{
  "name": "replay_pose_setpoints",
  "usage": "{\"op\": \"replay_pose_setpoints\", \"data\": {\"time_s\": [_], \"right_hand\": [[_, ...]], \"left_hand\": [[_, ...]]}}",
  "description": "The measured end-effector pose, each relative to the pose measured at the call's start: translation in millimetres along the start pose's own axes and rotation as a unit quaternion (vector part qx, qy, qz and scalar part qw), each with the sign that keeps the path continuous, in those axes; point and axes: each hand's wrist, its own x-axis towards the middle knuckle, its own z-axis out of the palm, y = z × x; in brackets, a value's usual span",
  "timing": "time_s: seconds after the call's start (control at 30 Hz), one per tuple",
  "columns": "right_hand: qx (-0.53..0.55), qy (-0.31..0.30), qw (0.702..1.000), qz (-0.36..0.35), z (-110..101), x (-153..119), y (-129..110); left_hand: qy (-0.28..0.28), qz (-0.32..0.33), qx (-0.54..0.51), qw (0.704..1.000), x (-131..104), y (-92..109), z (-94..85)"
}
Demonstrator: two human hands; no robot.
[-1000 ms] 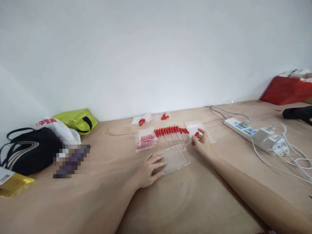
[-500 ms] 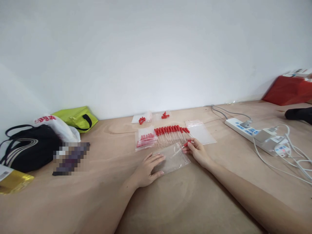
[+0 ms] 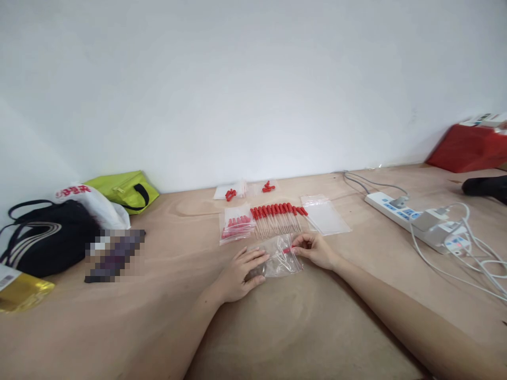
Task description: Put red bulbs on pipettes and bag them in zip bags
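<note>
- The left hand (image 3: 242, 272) lay palm down, fingers spread, gripping nothing, on a clear plastic zip bag (image 3: 275, 268) on the tan wooden worktop (image 3: 301, 327).
- The right hand (image 3: 320, 252), wrist low and fingers bent, had its grip pinched on a slim dropper with a red bulb (image 3: 287, 250), apparently partway into the bag's mouth.
- Beyond, a stack of clear bags with red-bulbed pieces (image 3: 237, 228) looked already packed; a row of loose red-bulbed droppers (image 3: 273, 212) lay unbagged.
- Farthest, two small heaps of red bulbs (image 3: 230, 195) lay near the white wall (image 3: 253, 95).
</note>
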Motion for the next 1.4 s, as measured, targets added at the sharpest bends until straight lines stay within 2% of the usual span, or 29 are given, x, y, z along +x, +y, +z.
{"op": "replay_pose_setpoints", "data": {"time_s": [0.13,0.27,0.33,0.47,0.57,0.63,0.77,0.83,0.93,1.03,1.17,1.23,1.3,1.4], "right_hand": [[-0.017,-0.034,0.999,-0.006,-1,-1,-3],[0.078,-0.081,0.992,0.050,5,-6,-10],[0.117,-0.077,0.988,0.067,8,-8,-12],[0.146,-0.027,0.987,0.065,8,-5,-10],[0.146,-0.002,0.988,0.056,3,-1,-4],[0.140,-0.007,0.989,0.052,0,1,-1],[0.092,-0.071,0.993,0.035,-3,-1,1],[0.050,-0.090,0.995,0.005,-2,-3,0],[-0.018,-0.045,0.998,-0.040,-2,-1,-1],[-0.130,0.063,0.989,-0.018,-11,8,1],[-0.295,0.211,0.930,0.064,-38,35,6],[-0.316,0.224,0.911,0.139,-48,50,9],[-0.308,0.211,0.907,0.196,-54,63,11],[-0.272,0.200,0.915,0.221,-56,74,13]], "left_hand": [[-0.004,0.003,0.007,1.000,0,-2,1.3],[-0.010,0.001,0.007,1.000,0,-1,1.0],[-0.013,0.001,0.007,1.000,0,-1,0.4],[-0.007,0.008,0.002,1.000,-1,-3,0.3],[0.000,0.018,-0.010,1.000,-3,-5,0.8],[0.002,0.020,-0.016,1.000,-3,-7,0.9],[-0.006,0.015,-0.018,1.000,-3,-6,0.2],[-0.009,0.015,-0.019,1.000,-3,-6,-0.1],[-0.011,0.017,-0.025,0.999,-3,-6,-0.5],[-0.015,0.017,-0.032,0.999,-2,-6,-1.4],[-0.017,0.011,-0.047,0.999,-3,-5,-2.4],[-0.016,0.011,-0.056,0.998,-3,-6,-2.7],[-0.015,0.013,-0.064,0.998,-3,-6,-3.0],[-0.008,0.007,-0.070,0.997,-4,-5,-4.0]]}}
